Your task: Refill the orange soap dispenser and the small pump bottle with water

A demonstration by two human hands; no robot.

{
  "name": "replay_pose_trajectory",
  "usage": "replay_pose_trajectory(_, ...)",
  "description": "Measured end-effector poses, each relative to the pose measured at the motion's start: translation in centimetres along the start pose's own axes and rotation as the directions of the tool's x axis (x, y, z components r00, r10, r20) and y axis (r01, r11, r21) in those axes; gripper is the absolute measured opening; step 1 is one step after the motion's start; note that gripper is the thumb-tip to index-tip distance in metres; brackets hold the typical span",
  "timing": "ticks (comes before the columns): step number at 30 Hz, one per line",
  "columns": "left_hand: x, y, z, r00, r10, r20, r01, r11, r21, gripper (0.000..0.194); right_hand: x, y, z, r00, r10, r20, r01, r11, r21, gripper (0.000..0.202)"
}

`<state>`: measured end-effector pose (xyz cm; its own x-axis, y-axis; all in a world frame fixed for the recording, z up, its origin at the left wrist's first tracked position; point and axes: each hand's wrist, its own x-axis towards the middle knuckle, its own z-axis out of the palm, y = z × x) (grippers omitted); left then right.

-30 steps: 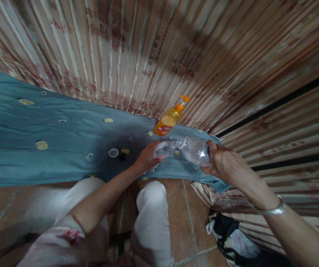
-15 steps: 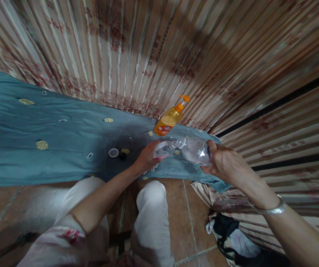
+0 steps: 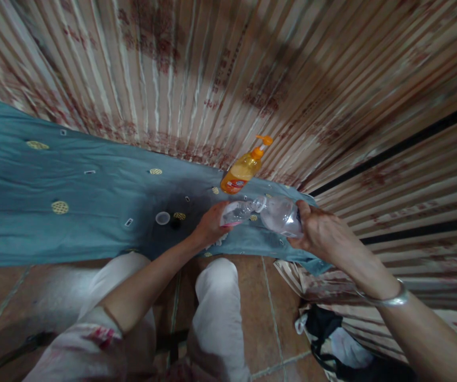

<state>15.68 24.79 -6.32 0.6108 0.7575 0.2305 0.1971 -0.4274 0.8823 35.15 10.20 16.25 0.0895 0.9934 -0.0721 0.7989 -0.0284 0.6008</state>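
Note:
My right hand (image 3: 311, 228) is wrapped round the base of a clear plastic bottle (image 3: 278, 215), tilted with its neck pointing left. In my left hand (image 3: 212, 223) is a smaller clear container (image 3: 236, 212) with a pinkish patch along its lower edge. The mouths of the two meet or nearly meet; whether they touch I cannot tell. Just behind them stands an orange pump bottle (image 3: 241, 172) of yellow-orange liquid. Left of my left hand lie a round whitish lid (image 3: 162, 218) and a small dark cap-like thing (image 3: 176, 224). Something white and frilly (image 3: 218, 242) shows partly beneath that hand.
A blue-green patterned cloth (image 3: 104, 193) covers the long surface before me. Pleated curtains (image 3: 196, 79) hang behind and to the right, with dark bars. Below are my knees (image 3: 217, 281), the tiled floor (image 3: 268, 318) and a dark bag-like bundle (image 3: 339, 339).

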Motion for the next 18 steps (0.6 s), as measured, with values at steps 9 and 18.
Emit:
replay_pose_trajectory(9, -0.19, 0.07, -0.12, 1.000, 0.000, -0.009, 0.000, 1.000, -0.013, 0.071, 0.01, 0.14, 0.23, 1.000, 0.008, 0.011, -0.008, 1.000, 0.013, 0.043)
replay_pose_trajectory(18, -0.13, 0.14, -0.12, 1.000, -0.002, 0.005, 0.002, 1.000, -0.020, 0.072, -0.07, 0.05, 0.03, 1.000, 0.013, 0.019, -0.013, 1.000, 0.001, 0.045)
